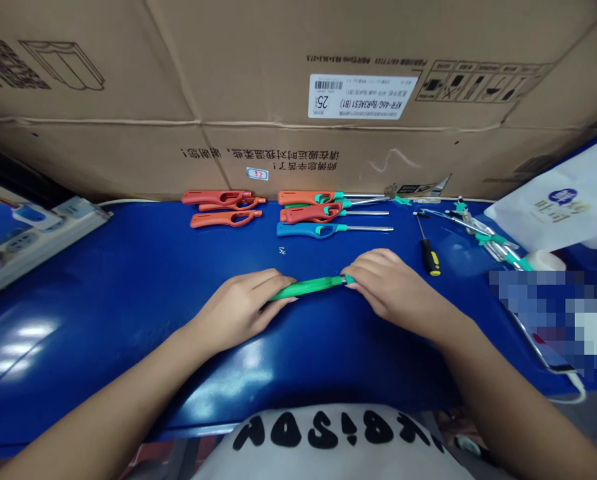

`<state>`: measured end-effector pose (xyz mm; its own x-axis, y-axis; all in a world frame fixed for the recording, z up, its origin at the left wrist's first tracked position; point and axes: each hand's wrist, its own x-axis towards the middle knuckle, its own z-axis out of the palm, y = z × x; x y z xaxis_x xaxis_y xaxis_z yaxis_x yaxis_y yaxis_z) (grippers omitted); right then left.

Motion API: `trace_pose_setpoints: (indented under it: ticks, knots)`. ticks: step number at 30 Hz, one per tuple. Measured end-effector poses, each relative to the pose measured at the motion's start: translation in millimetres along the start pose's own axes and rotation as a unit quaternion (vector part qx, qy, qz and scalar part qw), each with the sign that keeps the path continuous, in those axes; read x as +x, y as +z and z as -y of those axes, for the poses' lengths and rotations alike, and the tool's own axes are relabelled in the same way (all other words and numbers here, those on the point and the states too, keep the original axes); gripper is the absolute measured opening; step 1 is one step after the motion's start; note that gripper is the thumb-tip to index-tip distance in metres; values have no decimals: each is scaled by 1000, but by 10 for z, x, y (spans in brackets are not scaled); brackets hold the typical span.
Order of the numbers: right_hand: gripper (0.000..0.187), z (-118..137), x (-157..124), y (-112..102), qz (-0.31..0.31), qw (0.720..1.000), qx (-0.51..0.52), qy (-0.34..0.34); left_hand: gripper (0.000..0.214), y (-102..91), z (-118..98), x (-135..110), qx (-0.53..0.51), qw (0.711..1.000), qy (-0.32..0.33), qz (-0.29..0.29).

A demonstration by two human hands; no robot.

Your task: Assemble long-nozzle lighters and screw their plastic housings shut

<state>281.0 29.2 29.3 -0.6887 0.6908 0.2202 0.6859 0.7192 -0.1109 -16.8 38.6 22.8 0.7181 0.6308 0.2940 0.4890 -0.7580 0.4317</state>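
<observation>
Both my hands hold one green lighter body (308, 287) just above the blue table (143, 267). My left hand (243, 308) is closed around its left end. My right hand (391, 287) pinches its right end, where a teal piece shows. Behind them lie three assembled long-nozzle lighters: orange (303, 197), red (311, 213) and blue (303, 230). To their left lie three orange lighter shells (223, 207).
A black-and-yellow screwdriver (428, 250) lies right of my right hand. Metal tubes with teal parts (483, 233) are piled at the right. A white bag (558, 200) sits far right. A power strip (33, 230) lies at the left. Cardboard boxes (278, 93) wall off the back.
</observation>
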Motion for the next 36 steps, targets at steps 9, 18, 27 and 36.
trace_pose_setpoints:
  ticks: [9,18,27,36]
  knots:
    - [29,91,11,188,-29,997,-8,-68,13,146,-62,-10,-140,988,-61,9]
    - [26,117,-19,209,-25,997,3,-73,16,159,-105,24,-160,985,-65,7]
    - [28,122,-46,272,2,995,73,-65,18,242,-94,-73,-50,998,34,-6]
    - [24,90,-22,288,-35,995,90,-32,22,226,-48,-55,-33,999,4,-4]
